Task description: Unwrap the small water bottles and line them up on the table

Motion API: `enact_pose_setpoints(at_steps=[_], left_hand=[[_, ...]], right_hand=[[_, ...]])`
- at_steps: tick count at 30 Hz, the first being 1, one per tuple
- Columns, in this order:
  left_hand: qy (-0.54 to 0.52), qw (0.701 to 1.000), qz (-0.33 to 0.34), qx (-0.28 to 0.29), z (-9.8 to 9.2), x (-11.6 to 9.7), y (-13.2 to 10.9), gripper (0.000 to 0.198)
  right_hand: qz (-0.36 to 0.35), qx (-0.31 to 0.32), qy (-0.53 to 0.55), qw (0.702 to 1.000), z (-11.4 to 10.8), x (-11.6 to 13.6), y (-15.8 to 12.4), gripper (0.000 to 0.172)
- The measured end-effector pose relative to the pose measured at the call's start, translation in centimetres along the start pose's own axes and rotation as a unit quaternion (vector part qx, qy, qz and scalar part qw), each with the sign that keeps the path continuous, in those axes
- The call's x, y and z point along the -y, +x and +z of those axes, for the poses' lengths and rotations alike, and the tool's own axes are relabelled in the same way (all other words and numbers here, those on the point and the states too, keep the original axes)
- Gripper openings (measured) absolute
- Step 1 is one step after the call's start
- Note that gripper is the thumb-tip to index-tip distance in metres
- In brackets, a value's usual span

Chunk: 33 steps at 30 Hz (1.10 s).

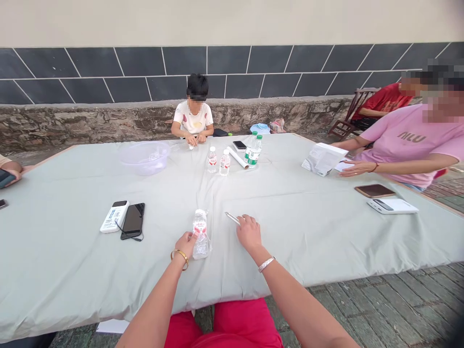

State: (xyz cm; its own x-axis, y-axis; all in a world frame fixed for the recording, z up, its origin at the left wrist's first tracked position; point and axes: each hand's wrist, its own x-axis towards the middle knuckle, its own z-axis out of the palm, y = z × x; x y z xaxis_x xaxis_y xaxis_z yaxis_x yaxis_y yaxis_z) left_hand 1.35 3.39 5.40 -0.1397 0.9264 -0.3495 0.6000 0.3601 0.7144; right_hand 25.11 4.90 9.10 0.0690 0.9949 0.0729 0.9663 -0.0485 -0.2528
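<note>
1. Gripping a water bottle (200, 235) from its left side, the left hand (186, 244) curls closed. The bottle lies on the tabletop (79, 270) – long axis pointing away from the person.
2. Closing over a slim metal pen (232, 218), the right hand (249, 233) rests beside the bottle – pen tip aimed left, toward it.

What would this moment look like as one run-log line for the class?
left hand: on plastic water bottle | right hand: on silver pen | nearby: black smartphone

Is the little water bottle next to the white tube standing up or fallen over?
It's standing up. The water bottle sits on its base on the pale green tablecloth, with its cap on top, unlike the white tube lying beside it.
</note>
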Motion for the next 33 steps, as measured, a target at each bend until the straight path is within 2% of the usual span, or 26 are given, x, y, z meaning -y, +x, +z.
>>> enact_pose_setpoints(at_steps=[2, 5, 7, 9, 13, 14, 16, 19, 21, 24, 25, 28, 30, 33], left_hand=[[0.003, 1.0, -0.001, 0.001, 0.0, 0.1, 0.1, 0.043], [0.008, 1.0, 0.001, 0.004, 0.0, 0.0, 0.1, 0.046], [0.013, 1.0, 0.003, 0.004, 0.0, 0.0, 0.0, 0.045], [0.017, 1.0, 0.006, 0.004, -0.1, -0.1, 0.0, 0.044], [0.019, 1.0, 0.011, -0.001, -0.1, -0.3, -0.2, 0.041], [0.02, 1.0, 0.011, -0.002, -0.2, -0.3, -0.2, 0.04], [0.02, 1.0, 0.01, -0.002, -0.2, -0.3, -0.3, 0.04], [0.02, 1.0, 0.007, -0.001, -0.3, -0.3, -0.3, 0.038], [0.019, 1.0, 0.005, -0.003, -0.2, -0.2, -0.4, 0.038], [0.016, 1.0, 0.003, -0.005, -0.2, -0.2, -0.5, 0.044], [0.015, 1.0, 0.003, -0.005, -0.2, -0.2, -0.6, 0.048], [0.023, 1.0, 0.017, -0.013, -0.2, -0.3, -0.8, 0.056], [0.031, 0.999, 0.033, -0.021, -0.4, -0.4, -1.0, 0.057], [0.026, 0.998, 0.041, -0.027, -0.7, -0.6, -1.3, 0.056]], right_hand=[[-0.028, 0.003, 0.087, 0.996, 0.4, 2.6, -0.9, 0.029], [-0.035, 0.096, 0.202, 0.974, 1.5, 6.4, -2.0, 0.041], [-0.023, 0.131, 0.233, 0.963, 2.6, 7.8, -2.4, 0.04], [-0.025, 0.133, 0.28, 0.951, 3.8, 8.2, -2.5, 0.036], [-0.022, 0.14, 0.386, 0.911, 5.0, 7.4, -2.5, 0.032], [-0.011, 0.133, 0.387, 0.912, 5.0, 7.2, -2.4, 0.032], [0.013, 0.11, 0.343, 0.933, 4.8, 6.6, -2.3, 0.029], [0.025, 0.096, 0.217, 0.971, 4.2, 5.5, -2.3, 0.025], [0.014, 0.102, 0.142, 0.985, 3.8, 4.9, -2.4, 0.023], [-0.003, 0.092, 0.083, 0.992, 3.6, 4.7, -2.8, 0.012], [-0.016, 0.078, 0.072, 0.994, 3.5, 4.8, -2.9, 0.014], [-0.102, 0.038, 0.045, 0.993, 3.3, 5.3, -2.9, 0.042], [-0.137, 0.057, 0.046, 0.988, 3.1, 5.4, -2.7, 0.043], [-0.066, 0.123, 0.112, 0.984, 2.7, 4.9, -2.6, 0.035]])
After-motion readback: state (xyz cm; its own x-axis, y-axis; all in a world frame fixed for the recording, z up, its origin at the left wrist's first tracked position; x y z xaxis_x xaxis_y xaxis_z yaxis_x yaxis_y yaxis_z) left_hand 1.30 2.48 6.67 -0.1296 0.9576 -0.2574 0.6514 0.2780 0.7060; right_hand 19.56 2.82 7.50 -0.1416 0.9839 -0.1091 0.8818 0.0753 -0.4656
